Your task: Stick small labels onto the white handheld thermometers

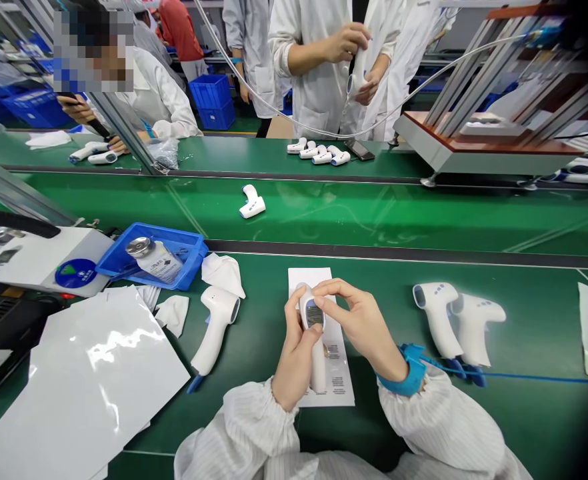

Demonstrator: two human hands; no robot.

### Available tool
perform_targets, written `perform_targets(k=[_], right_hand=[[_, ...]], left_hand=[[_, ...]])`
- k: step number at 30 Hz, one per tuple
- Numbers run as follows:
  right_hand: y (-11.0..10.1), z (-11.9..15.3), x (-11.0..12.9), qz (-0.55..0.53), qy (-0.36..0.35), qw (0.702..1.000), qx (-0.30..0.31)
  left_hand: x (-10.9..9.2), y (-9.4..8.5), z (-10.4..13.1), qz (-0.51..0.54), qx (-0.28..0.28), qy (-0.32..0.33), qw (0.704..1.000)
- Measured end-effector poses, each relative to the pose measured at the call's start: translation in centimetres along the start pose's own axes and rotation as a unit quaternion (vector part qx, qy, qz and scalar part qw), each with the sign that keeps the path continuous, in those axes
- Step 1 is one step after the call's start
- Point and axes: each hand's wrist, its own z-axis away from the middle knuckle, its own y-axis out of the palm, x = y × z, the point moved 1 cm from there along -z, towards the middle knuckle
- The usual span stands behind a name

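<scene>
A white handheld thermometer [318, 357] with a small grey screen is held above a printed white sheet [341, 373] on the green bench. My left hand [297, 350] wraps round its upper part, the thumb beside the screen. From the right, my right hand [359, 320] touches the top of the device with its fingertips; a blue band circles that wrist. Another white thermometer [217, 327] lies to the left, near crumpled white pieces [223, 273]. Two more thermometers [438, 317] lie side by side to the right.
Glossy white sheets [84, 380] cover the left of the bench, below a blue tray [197, 257] holding a metal-capped bottle. One thermometer [252, 202] lies on the green conveyor [374, 213]. Across it, people in white coats work; one holds a white device. A metal rack [494, 157] stands at right.
</scene>
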Motion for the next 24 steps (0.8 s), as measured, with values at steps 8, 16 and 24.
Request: perform_targets(k=[8,16,24], right_hand=[[0.4,0.9,0.0,0.018,-0.043,0.999,0.006],[-0.2,1.2,-0.4,0.081,-0.053,0.995,-0.011],[-0.4,1.2,0.1,0.102,-0.076,0.991,-0.035]], left_hand=[[-0.7,0.0,-0.3,0.006,-0.017,0.021,1.000],[-1.0,-0.3,-0.3,-0.080,-0.055,0.056,0.994],[-0.5,-0.4,-0.2,-0.104,-0.060,0.082,0.989]])
